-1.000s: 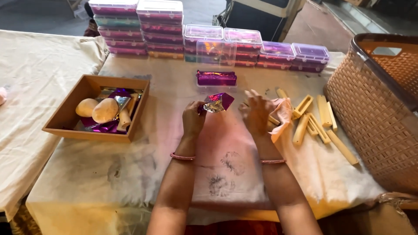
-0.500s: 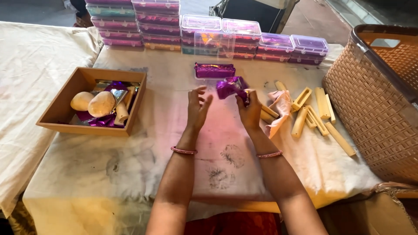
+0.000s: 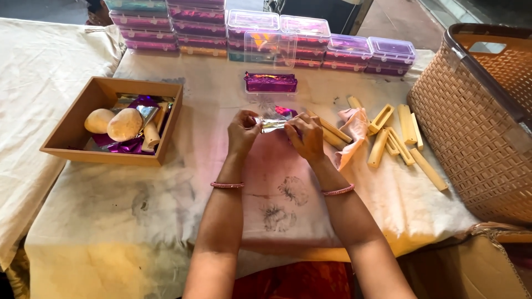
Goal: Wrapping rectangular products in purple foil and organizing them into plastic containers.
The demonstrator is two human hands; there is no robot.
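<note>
Foil wrapper, silver and purple, is pinched between your hands over the cloth-covered tabletop: left hand grips one end, right hand the other. Just beyond lies a purple-wrapped bar (clear lidded boxes stacked behind); a wooden tray sits to your left.

Surface: table w/ cream cloth, stained at centre.
Left: wooden tray on cloth.
Back edge: row of stacked clear plastic boxes.
Centre back: purple foil bar, just in front of boxes.
Right: wooden sticks & moulds, loose; pink rag beside them.
Far right: woven basket at table edge.
</note>
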